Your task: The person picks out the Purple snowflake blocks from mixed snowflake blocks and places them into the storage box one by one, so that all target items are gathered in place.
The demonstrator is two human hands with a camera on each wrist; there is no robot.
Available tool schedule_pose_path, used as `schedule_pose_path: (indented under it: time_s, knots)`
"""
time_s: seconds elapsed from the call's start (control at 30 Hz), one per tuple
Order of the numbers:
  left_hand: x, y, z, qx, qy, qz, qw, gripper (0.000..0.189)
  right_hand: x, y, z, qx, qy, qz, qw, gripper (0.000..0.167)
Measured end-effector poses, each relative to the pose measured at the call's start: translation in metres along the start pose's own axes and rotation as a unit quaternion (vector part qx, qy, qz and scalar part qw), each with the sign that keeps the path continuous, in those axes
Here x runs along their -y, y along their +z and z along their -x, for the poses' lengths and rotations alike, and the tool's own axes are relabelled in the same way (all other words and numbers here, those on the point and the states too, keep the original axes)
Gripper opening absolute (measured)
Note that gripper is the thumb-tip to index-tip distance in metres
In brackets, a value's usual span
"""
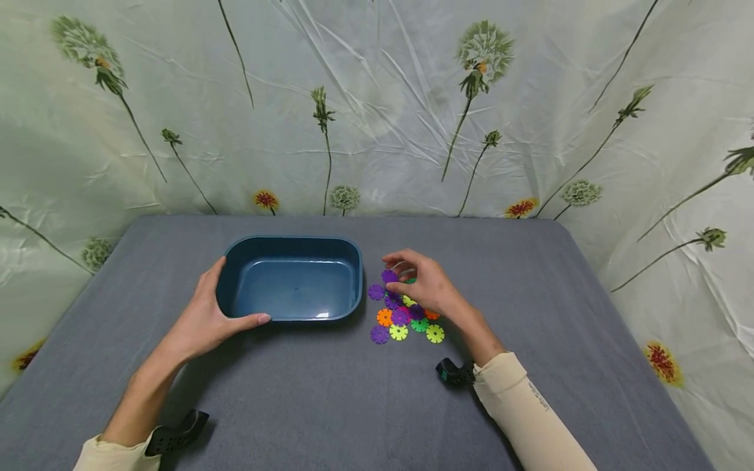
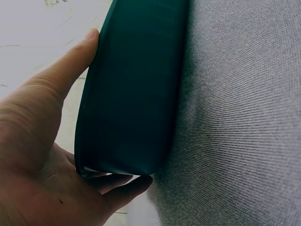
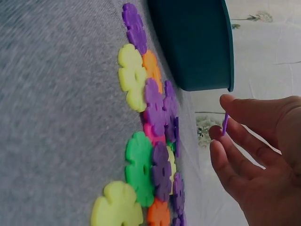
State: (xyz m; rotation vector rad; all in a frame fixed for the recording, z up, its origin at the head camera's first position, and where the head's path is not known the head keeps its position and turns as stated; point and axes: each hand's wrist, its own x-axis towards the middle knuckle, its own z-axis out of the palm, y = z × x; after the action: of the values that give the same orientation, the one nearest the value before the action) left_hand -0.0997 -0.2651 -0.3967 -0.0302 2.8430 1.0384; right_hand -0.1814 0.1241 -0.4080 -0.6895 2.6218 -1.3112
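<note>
A dark blue oblong plastic tub (image 1: 297,291) with rounded corners stands on the cloth, nothing inside it. My left hand (image 1: 206,311) grips its left end, the thumb along the near rim and the fingers around the far side. In the left wrist view, fingertips curl against the tub wall (image 2: 131,94). Just right of the tub, my right hand (image 1: 430,284) is over a pile of flower-shaped plastic discs (image 1: 399,331). In the right wrist view, its thumb and fingers pinch a purple disc (image 3: 225,123), held edge-on and raised off the pile.
The loose discs are purple, yellow, green, orange and pink, several overlapping. Grey cloth (image 1: 330,399) covers the table. Behind it hangs a pale curtain (image 1: 389,118) with a dandelion print. Black wrist devices (image 1: 177,433) are strapped at both cuffs.
</note>
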Motion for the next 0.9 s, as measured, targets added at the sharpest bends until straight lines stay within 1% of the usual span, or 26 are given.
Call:
schedule_pose_path:
  time_s: [0.2, 0.53, 0.73, 0.9]
  knots:
    - [0.001, 0.000, 0.000, -0.002, 0.008, 0.007, 0.9999, 0.139, 0.005, 0.000, -0.003, -0.012, -0.009, -0.023, 0.9996, 0.047]
    - [0.004, 0.001, 0.000, 0.000, 0.007, 0.013, 0.9999, 0.139, 0.015, 0.003, -0.008, -0.035, -0.038, 0.003, 0.9987, 0.045]
    - [0.004, 0.002, 0.001, 0.002, 0.004, 0.012, 0.9999, 0.139, 0.021, 0.005, -0.011, -0.039, -0.049, -0.009, 0.9980, 0.043]
    - [0.004, 0.001, 0.001, 0.003, 0.002, 0.015, 0.9999, 0.140, 0.026, 0.006, -0.014, -0.054, -0.060, -0.013, 0.9967, 0.042]
